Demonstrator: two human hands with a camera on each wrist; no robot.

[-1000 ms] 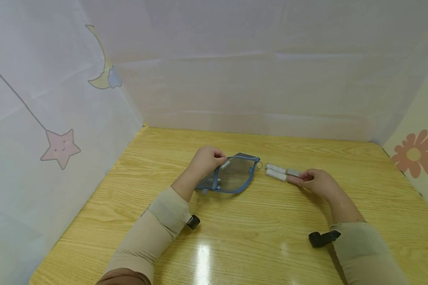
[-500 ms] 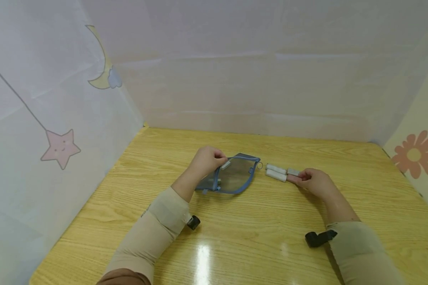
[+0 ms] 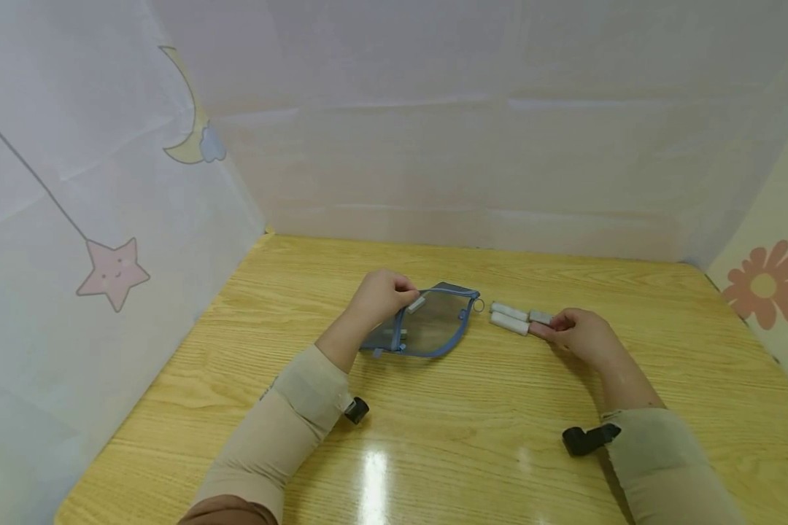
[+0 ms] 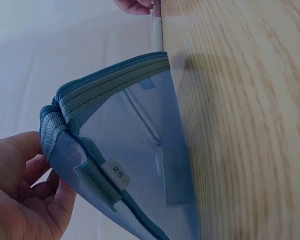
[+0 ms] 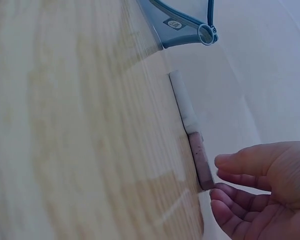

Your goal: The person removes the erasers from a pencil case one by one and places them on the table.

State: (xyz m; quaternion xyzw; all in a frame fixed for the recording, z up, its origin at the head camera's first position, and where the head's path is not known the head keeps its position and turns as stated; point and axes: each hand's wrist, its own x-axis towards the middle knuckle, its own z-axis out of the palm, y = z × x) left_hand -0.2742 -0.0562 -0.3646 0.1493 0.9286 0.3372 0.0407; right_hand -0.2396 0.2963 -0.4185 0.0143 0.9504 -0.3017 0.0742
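My left hand [image 3: 386, 295] pinches the upper edge of a blue mesh zip pouch [image 3: 433, 332]; the left wrist view shows the fingers at the corner of the pouch [image 4: 135, 115], beside its zip and a small "25" tag [image 4: 116, 174]. A pale little block [image 3: 416, 304] shows at the pouch beside my fingertips. To the right of it, two white sticks [image 3: 508, 323] lie side by side, followed by a grey block [image 3: 540, 317] and a pinkish-brown block [image 5: 201, 162]. My right hand [image 3: 584, 337] has its loosely bent fingertips right at the ends of these blocks.
A metal ring [image 3: 479, 305] hangs from the pouch's right corner. The wooden table [image 3: 466, 437] runs back to a pale cloth wall [image 3: 473, 175]. Black wrist cameras stick out from both sleeves, one on the left [image 3: 357, 410] and one on the right [image 3: 587, 440].
My right hand and forearm have shifted slightly left, staying at the ends of the blocks. The left hand and the pouch have stayed in place.
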